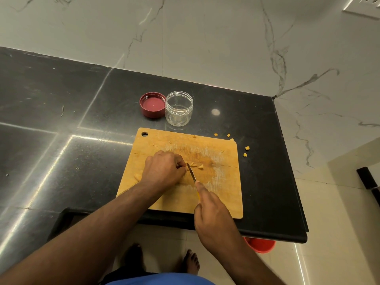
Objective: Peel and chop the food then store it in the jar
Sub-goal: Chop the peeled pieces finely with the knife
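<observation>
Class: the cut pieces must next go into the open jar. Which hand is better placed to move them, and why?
Left hand, probably: it rests at the cut pieces and lies nearer the jar; the right hand grips the knife.

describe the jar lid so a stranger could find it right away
Start at the wooden cutting board on the black counter. Just beyond its far edge stands an empty clear jar; the lid lies beside it, on the side of the person's left hand. It is dark red, round and upturned.
</observation>
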A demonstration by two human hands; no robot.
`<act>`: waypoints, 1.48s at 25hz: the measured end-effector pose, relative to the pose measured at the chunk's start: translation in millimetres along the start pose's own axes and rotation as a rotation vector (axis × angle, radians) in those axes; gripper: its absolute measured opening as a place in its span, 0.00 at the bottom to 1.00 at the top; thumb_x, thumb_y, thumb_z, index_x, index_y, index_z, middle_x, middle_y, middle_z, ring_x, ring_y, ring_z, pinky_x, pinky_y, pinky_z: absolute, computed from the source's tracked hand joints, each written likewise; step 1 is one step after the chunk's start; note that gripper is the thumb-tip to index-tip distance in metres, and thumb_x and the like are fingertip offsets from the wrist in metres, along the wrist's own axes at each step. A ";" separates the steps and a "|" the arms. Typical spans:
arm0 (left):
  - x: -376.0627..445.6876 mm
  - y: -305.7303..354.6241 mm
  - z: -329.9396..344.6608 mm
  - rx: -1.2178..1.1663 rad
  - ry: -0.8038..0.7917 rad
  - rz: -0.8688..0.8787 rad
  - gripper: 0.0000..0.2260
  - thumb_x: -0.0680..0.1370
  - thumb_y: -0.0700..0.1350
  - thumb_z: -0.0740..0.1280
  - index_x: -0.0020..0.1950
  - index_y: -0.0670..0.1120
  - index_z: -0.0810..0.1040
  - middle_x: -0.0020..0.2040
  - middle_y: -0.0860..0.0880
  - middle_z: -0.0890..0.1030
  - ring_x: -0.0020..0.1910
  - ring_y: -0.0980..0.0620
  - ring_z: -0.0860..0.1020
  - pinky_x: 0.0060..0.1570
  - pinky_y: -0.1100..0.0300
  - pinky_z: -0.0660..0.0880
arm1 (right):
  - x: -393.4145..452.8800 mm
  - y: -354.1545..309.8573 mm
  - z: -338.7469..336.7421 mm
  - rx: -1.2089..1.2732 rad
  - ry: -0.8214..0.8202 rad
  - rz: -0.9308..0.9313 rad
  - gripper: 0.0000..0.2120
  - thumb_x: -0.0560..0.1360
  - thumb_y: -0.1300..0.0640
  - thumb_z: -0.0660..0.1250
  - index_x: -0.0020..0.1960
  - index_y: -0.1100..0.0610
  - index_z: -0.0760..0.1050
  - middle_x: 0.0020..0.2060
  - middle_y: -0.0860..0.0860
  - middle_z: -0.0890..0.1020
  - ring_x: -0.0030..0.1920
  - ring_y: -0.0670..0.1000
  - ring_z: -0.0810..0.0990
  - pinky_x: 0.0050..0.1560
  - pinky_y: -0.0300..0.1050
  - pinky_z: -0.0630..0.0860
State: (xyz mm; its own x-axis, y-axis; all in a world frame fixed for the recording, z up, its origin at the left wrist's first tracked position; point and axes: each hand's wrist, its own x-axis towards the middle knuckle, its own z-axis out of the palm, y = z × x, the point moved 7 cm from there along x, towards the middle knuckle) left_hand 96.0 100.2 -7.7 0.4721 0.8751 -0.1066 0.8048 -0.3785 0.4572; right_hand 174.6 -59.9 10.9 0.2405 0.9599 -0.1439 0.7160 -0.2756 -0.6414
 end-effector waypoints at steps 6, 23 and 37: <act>2.9 -1.1 2.6 -0.017 -0.008 -0.016 0.06 0.78 0.53 0.67 0.48 0.56 0.83 0.46 0.59 0.82 0.51 0.54 0.74 0.51 0.52 0.72 | 10.5 0.5 4.8 -0.070 -0.033 -0.015 0.26 0.83 0.57 0.53 0.79 0.49 0.54 0.64 0.49 0.73 0.57 0.47 0.74 0.57 0.39 0.73; 2.8 -4.9 3.7 -0.032 -0.020 -0.022 0.07 0.78 0.55 0.69 0.51 0.56 0.84 0.49 0.59 0.83 0.53 0.55 0.75 0.54 0.51 0.72 | -4.1 1.9 -5.2 0.008 -0.001 -0.010 0.25 0.83 0.56 0.54 0.79 0.46 0.55 0.62 0.43 0.72 0.57 0.44 0.74 0.56 0.38 0.74; 2.3 -6.4 3.1 -0.039 0.002 -0.044 0.07 0.78 0.56 0.68 0.49 0.56 0.84 0.47 0.60 0.82 0.52 0.55 0.75 0.54 0.50 0.71 | -2.8 9.3 5.1 0.023 -0.075 0.026 0.25 0.83 0.56 0.53 0.79 0.46 0.54 0.68 0.44 0.70 0.62 0.39 0.69 0.61 0.29 0.66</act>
State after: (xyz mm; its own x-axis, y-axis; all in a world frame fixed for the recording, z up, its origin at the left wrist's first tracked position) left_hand 93.1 103.6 -13.7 0.4360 0.8912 -0.1253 0.8100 -0.3280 0.4861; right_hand 177.2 -64.9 1.5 0.2083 0.9538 -0.2163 0.6946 -0.3000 -0.6539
